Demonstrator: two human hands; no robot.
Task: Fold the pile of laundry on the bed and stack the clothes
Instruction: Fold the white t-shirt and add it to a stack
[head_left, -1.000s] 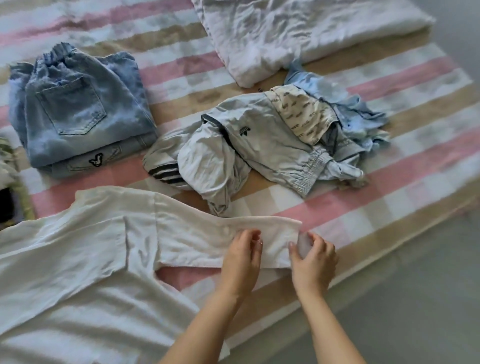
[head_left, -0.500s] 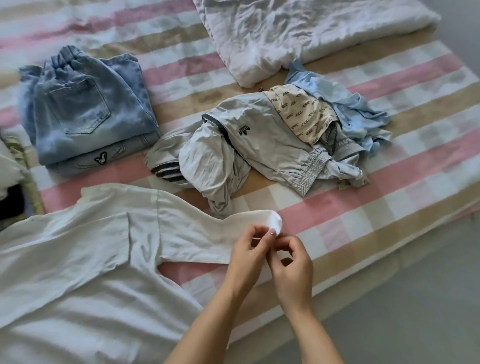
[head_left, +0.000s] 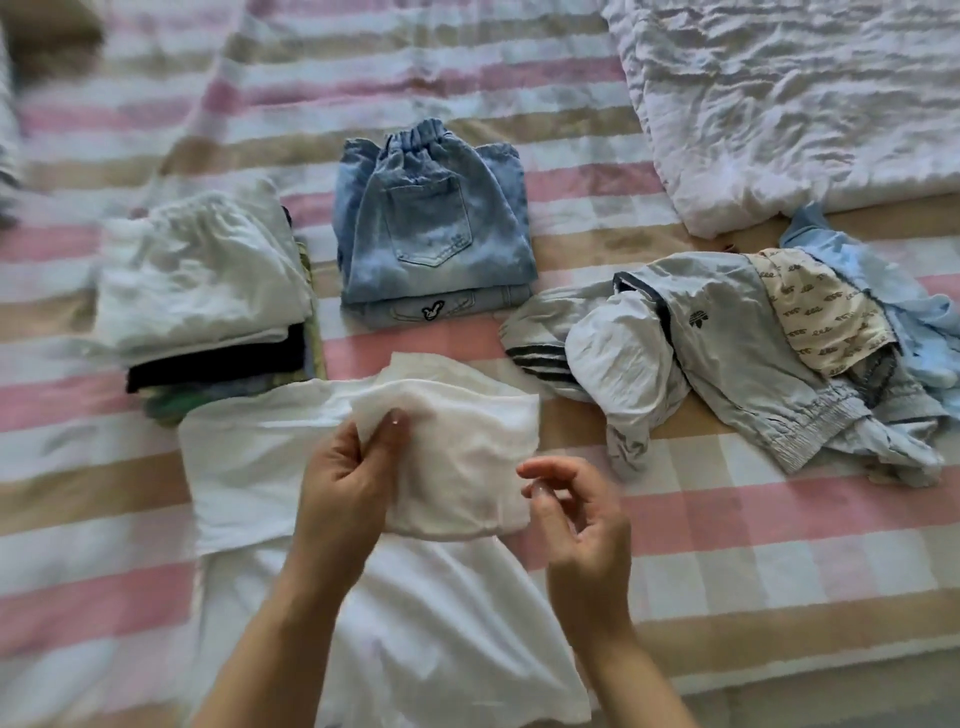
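A white shirt (head_left: 395, 613) lies spread on the striped bed in front of me. Its sleeve (head_left: 467, 457) is folded inward across the chest. My left hand (head_left: 348, 483) pinches the cuff end of that sleeve between thumb and fingers. My right hand (head_left: 576, 525) hovers just right of the folded sleeve, fingers loosely curled, holding nothing. An unfolded heap (head_left: 737, 353) of a grey jacket, a patterned cream piece and light blue cloth lies to the right. Folded jeans (head_left: 431, 244) sit behind the shirt. A stack of folded clothes (head_left: 202, 296), white on top, stands at the left.
A crumpled white quilt (head_left: 795, 98) covers the far right of the bed. The pink, tan and white striped bedcover (head_left: 727, 551) shows bare to the right of my hands. The bed's near edge runs along the lower right.
The sleeve has been carried left and folded over the shirt's body. My right hand has let go of the cuff; my left still pinches it. The view has swung left, showing the folded stack.
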